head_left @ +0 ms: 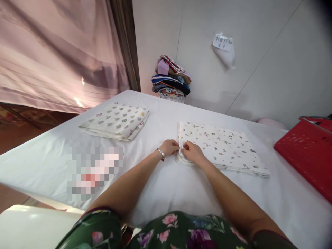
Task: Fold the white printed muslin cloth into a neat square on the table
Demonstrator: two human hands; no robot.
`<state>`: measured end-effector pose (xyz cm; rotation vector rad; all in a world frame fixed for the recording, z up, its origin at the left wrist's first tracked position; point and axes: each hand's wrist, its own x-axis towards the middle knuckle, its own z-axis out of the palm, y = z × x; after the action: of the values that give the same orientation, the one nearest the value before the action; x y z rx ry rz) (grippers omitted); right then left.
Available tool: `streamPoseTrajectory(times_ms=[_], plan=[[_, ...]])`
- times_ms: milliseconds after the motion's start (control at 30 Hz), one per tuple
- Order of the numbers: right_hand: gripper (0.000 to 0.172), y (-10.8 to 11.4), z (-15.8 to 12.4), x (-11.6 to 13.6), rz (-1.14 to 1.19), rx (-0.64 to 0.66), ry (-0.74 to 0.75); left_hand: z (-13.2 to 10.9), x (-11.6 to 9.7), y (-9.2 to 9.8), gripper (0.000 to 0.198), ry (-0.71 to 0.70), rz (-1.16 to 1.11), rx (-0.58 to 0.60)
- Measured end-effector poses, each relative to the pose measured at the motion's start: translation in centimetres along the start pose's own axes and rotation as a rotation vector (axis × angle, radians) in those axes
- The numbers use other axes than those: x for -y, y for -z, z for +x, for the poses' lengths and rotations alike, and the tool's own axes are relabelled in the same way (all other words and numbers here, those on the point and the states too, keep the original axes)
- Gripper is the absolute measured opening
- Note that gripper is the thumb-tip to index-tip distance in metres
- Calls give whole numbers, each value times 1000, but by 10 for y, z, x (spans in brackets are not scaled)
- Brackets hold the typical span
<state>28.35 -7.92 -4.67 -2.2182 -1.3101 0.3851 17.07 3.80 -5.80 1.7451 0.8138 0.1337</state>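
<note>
A folded white cloth printed with small dark motifs lies flat on the white-covered table, right of centre. At its left edge my left hand, with a bracelet at the wrist, pinches the cloth's border between thumb and fingers. Close beside it, my right hand rests over the same edge, its fingers bent and closed on the fabric. The fingertips of both hands nearly meet there. A second folded cloth, white with grey and coloured prints, lies on the left part of the table, apart from my hands.
Against the wall stands a stack of folded fabrics. A red bag or box occupies the right side. A blurred-out item lies at the left front. A pink curtain hangs behind, and a pale seat stands at lower left.
</note>
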Motion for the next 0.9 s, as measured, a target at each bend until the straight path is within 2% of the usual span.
streamPoseTrajectory(times_ms=[100,233,300,400,500,633,767,900], plan=[[8,-2,-3,-7,175,-31,-2,-3,-2,2,7,-5,-11,11],[21,-1,-20,-13,413,-81,47,-10,-4,6,8,-24,-24,53],[23,1,-32,-13,394,-88,121,-14,-5,7,11,-24,-12,86],[23,4,-45,-9,214,-61,266,-22,-6,6,18,8,29,135],[18,5,-46,-8,92,-15,321,-32,-8,2,24,24,17,175],[14,4,-42,-11,225,19,321,-42,-7,-3,29,25,-5,160],[16,3,-42,-15,360,-68,293,-42,-1,-9,32,13,-28,139],[16,3,-45,-16,380,-108,301,-39,5,-12,36,-7,-68,111]])
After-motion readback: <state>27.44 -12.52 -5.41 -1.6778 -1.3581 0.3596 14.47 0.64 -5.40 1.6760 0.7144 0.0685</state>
